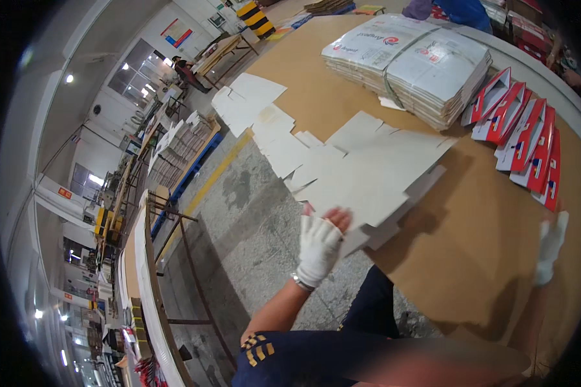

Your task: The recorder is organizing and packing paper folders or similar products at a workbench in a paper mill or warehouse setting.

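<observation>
Several flat white die-cut cardboard blanks point(368, 164) lie overlapping along the left edge of the brown-topped table. At their near corner is my left hand point(321, 248), in a white fingerless glove, its bare fingers apart and slightly blurred. They are beside the blanks' edge; whether they touch it I cannot tell. My right hand point(550, 251), gloved alike, is at the far right, just below a row of folded red-and-white cartons point(526, 145). Its fingers are smeared by motion, and no held thing shows there.
A strapped bundle of flat white cardboard point(410, 61) stands at the table's point(445, 258) far side. Left of the table is concrete floor with a yellow line point(206, 187). Stacks on a blue pallet point(187, 174), another workbench point(142, 258) and a distant person point(188, 74) stand beyond.
</observation>
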### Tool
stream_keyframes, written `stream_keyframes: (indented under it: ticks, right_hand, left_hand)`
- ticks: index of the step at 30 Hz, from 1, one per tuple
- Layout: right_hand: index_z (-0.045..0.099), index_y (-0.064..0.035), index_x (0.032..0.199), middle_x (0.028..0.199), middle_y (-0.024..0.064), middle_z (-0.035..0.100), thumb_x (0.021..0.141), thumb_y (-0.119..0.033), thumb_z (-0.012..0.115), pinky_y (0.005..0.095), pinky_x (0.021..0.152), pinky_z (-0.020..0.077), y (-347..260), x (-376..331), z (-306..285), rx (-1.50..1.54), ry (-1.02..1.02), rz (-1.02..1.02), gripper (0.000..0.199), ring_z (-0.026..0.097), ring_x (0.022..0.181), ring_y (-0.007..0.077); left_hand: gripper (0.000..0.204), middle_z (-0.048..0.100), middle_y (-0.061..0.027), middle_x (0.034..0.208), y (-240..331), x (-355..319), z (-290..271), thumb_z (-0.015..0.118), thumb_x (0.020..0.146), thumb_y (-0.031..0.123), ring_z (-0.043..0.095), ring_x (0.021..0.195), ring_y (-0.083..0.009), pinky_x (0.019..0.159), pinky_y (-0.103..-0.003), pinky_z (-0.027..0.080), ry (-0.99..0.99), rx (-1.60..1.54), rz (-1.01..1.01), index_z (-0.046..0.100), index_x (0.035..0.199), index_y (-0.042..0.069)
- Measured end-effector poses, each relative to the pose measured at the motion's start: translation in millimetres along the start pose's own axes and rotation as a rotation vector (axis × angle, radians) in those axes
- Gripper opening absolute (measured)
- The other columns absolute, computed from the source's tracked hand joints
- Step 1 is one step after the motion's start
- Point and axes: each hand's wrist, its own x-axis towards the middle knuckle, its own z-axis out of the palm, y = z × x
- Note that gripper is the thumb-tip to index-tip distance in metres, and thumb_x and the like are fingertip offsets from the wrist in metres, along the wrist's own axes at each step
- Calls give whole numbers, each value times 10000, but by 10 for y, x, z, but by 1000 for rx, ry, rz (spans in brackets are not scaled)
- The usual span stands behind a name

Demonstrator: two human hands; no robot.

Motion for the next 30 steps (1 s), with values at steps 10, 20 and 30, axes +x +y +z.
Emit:
stream_keyframes:
  ticks: [10,20,30]
  right_hand:
    - [596,-76,798,813,38,580,720,-113,562,411,750,434,-2789,-1274,-125,35,-470,-733,93,545,779,244]
    - [583,18,843,807,136,562,754,86,557,356,667,447,-2596,-1892,-885,201,-303,144,115,546,744,290]
    - [558,33,941,821,156,550,827,69,520,343,659,434,-2513,-1761,-516,337,-251,171,126,532,721,281]
  left_hand:
    - [668,539,-151,1230,1041,-752,361,795,629,269,498,1167,-348,1013,-474,379,-305,-499,250,547,1207,43]
    - [854,280,-224,1470,792,-519,730,746,718,260,248,1360,-449,1062,-599,233,-126,-169,-17,308,1426,71]
    - [650,411,-169,1342,1274,-807,687,721,738,219,379,1261,-398,998,-535,328,-138,-576,290,454,1310,63]
